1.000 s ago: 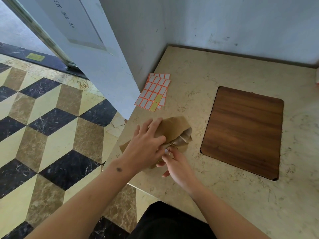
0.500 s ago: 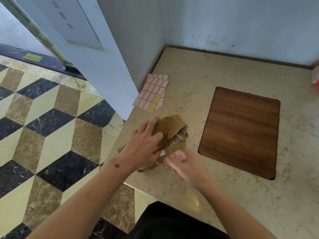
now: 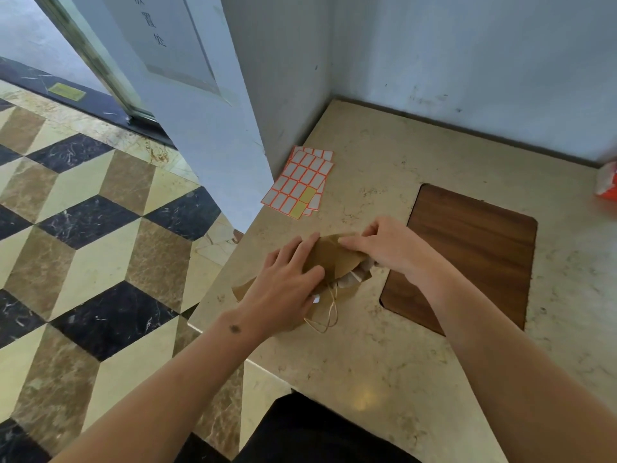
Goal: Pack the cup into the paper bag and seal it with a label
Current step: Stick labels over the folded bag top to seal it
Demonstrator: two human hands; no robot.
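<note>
A crumpled brown paper bag (image 3: 334,259) lies on its side on the beige stone counter (image 3: 384,362), near the left edge. Its string handles (image 3: 325,315) trail toward me. My left hand (image 3: 283,285) presses flat on the bag's near side, with a small white label bit at the thumb. My right hand (image 3: 384,245) grips the bag's far top edge with fingers curled over the paper. The cup is not visible; I cannot tell whether it is inside. Sheets of orange-bordered white labels (image 3: 298,182) lie behind the bag by the wall.
A dark wooden panel (image 3: 467,259) is set into the counter right of the bag. An orange and white object (image 3: 607,185) shows at the far right edge. Walls close off the back and left; the counter's left edge drops to a patterned tile floor (image 3: 83,245).
My right hand has left the bag's near open end, swung over, and now holds the far top edge. My left hand has stayed pressed on the bag.
</note>
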